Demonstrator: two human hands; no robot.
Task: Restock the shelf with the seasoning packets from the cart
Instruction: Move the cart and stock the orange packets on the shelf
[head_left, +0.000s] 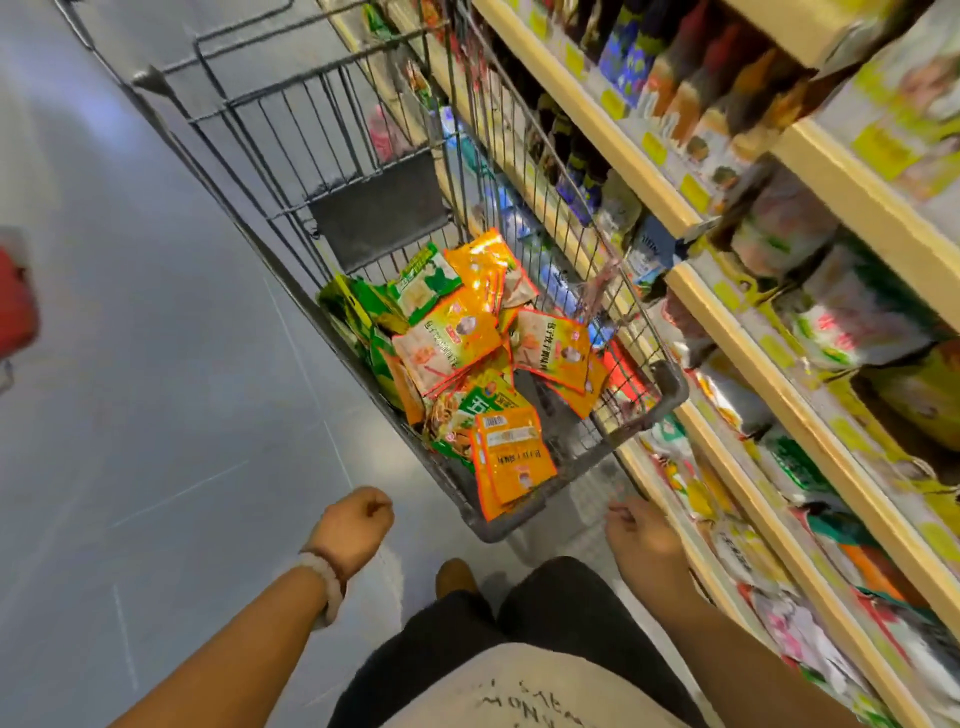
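A smooth grey-blue floor (156, 364) fills the aisle, crossed by thin pale seam lines and carrying a soft sheen of overhead light. At the far left edge, a blurred red object (15, 301) juts into view. The light is bright and even, with a dim shadow near the bottom.

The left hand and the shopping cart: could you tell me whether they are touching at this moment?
Apart. The head view shows the left hand, curled in a fist, with bare grey floor between it and the cart rim.
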